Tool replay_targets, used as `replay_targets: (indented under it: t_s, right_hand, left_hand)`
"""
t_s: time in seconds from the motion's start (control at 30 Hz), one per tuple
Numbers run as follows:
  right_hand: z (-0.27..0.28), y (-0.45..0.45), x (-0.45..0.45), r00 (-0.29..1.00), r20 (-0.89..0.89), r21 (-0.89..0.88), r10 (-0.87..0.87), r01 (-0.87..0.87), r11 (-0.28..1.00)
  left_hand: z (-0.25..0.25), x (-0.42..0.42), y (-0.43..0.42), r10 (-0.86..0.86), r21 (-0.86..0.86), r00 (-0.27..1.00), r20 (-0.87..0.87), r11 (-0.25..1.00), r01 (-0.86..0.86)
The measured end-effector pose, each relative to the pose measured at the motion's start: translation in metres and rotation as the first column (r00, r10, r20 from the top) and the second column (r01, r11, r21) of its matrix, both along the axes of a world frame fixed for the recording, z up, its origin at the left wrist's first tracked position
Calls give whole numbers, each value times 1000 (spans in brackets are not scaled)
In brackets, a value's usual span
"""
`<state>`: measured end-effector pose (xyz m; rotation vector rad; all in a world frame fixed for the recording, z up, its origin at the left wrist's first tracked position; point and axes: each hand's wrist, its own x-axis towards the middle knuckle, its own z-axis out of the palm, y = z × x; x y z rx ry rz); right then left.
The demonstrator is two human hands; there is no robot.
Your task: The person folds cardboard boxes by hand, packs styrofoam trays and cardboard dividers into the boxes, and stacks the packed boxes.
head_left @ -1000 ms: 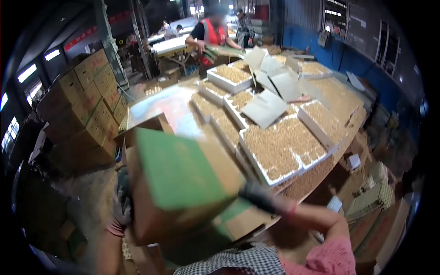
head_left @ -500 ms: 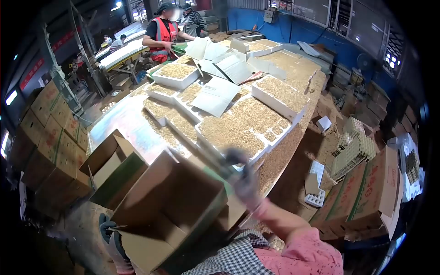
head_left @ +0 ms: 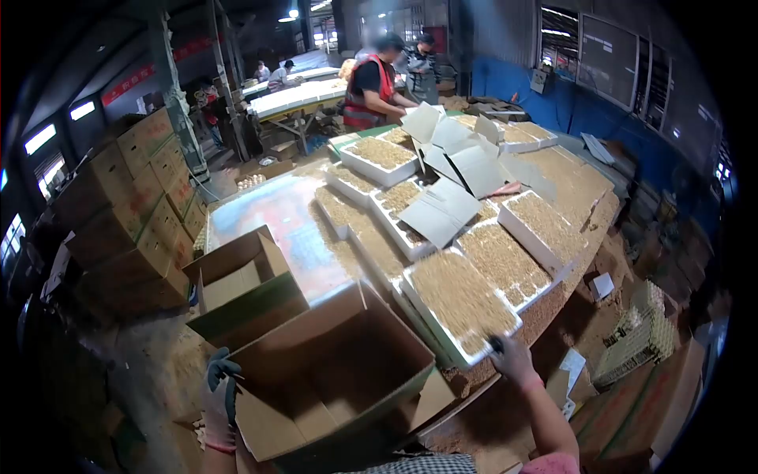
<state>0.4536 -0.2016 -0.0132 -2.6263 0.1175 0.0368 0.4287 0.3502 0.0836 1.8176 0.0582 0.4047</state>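
Note:
My left hand [head_left: 221,387], in a dark-coated work glove, is closed on the left edge of an open cardboard box [head_left: 332,363]. The part of the box interior that shows is bare. My right hand [head_left: 513,359], gloved too, grips the near right corner of a white foam tray [head_left: 462,300] filled with tan, sawdust-like material. This tray is blurred by motion and sits askew, just beyond the box's right edge. What lies beneath the loose material cannot be seen.
A second open carton [head_left: 245,288] stands left of the box. More filled trays [head_left: 505,257] and loose cardboard sheets [head_left: 442,209] cover the table. Stacked cartons [head_left: 150,213] rise at left; egg trays [head_left: 636,340] lie at right. A person in a red vest [head_left: 371,91] works across the table.
My right hand, blurred near the box's right edge before, now holds the tray's corner, and the tray has shifted out of line. My left hand stays on the box. The view has turned.

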Motion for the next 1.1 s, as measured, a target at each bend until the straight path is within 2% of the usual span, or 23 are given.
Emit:
replay_targets:
  t_s: [0.03, 0.1, 0.13, 0.17, 0.2, 0.27, 0.3, 0.37, 0.43, 0.5, 0.57, 0.6, 0.63, 0.67, 0.7, 0.77, 0.83, 0.9, 0.93, 0.97, 1.0, 1.07, 1.1]
  right_hand:
    - [-10, -11, -22, 1000, 7, 112, -18, 17, 994]
    - [-77, -26, -47, 877, 403, 446, -264, 64, 893]
    - [-60, 8, -44, 744, 350, 757, -569, 133, 639]
    - [-91, 6, -32, 748, 349, 758, -565, 130, 639]
    - [-146, 3, -11, 828, 153, 852, -539, 166, 497]
    - [-110, 37, -1, 814, -207, 934, -542, 329, 137]
    - [-79, 43, 0, 821, -203, 937, -533, 322, 138]
    - [-47, 49, 7, 841, -270, 961, -469, 209, -179]
    - [-52, 22, 9, 932, -303, 890, -200, 201, -409]
    - [7, 29, 0, 947, -299, 871, -114, 222, -439]
    - [80, 39, -16, 963, -226, 950, -146, 185, -250]
    - [53, 12, -4, 979, -16, 994, -204, 37, 100]
    - [60, 1, -4, 956, 274, 848, -101, -191, 495]
    - [67, -9, -4, 849, 529, 528, 8, -336, 780]
    - [120, -1, -9, 655, 685, 2, 319, -440, 898]
    - [138, -16, 10, 652, 657, 207, 379, -639, 741]
    - [203, 13, 14, 869, 278, 388, 409, -491, 780]
    - [236, 42, 31, 697, 285, 82, 658, -702, 708]
    - [241, 66, 34, 799, 154, 429, 581, -584, 689]
    - [237, 87, 39, 810, 67, 579, 582, -507, 639]
    - [232, 108, 44, 815, -23, 706, 578, -396, 587]
    - [181, 124, 78, 670, 115, 490, 734, -681, 545]
    - [153, 131, 93, 678, 10, 518, 735, -632, 576]
  left_hand:
    - [-5, -2, 3, 12, -6, 1000, 14, 1000, -12]
    - [-18, -6, 11, 16, 76, 1000, 26, 997, -18]
    - [-21, -5, 14, 34, 119, 999, 18, 992, -36]
    - [-17, -6, 9, 41, 120, 999, 17, 992, -42]
    - [-9, -4, 1, 36, 28, 999, -10, 999, -36]
    - [-7, -3, 1, 73, -21, 993, -89, 997, -75]
    - [-3, -5, 0, 84, -19, 993, -83, 996, -86]
    - [5, -7, -5, 64, -111, 969, -239, 989, -93]
    - [-9, -4, 6, 54, -59, 982, -181, 996, -66]
    - [-12, -2, 11, -5, -100, 995, -104, 995, -5]
    - [2, 5, 7, 6, -114, 989, -145, 993, -22]
    - [10, 12, 4, -8, -128, 979, -203, 992, -19]
    - [17, 20, 2, -25, -145, 965, -263, 989, -14]
    - [23, 29, -1, -43, -148, 971, -233, 989, 9]
    - [26, 39, -2, -65, -153, 977, -205, 988, 33]
    - [29, 60, 1, -134, -205, 977, -169, 974, 98]
    - [53, 59, -20, -117, -32, 986, -122, 993, 113]
    - [37, 73, -21, -170, 81, 985, -13, 982, 171]
    - [56, 67, -38, -202, 220, 977, 69, 958, 183]
    - [74, 60, -55, -233, 350, 960, 154, 922, 167]
    - [80, 56, -60, -245, 266, 958, 149, 943, 199]
    - [66, 55, -50, -273, 197, 954, 125, 949, 246]
    - [52, 57, -27, -288, 218, 952, 107, 941, 260]
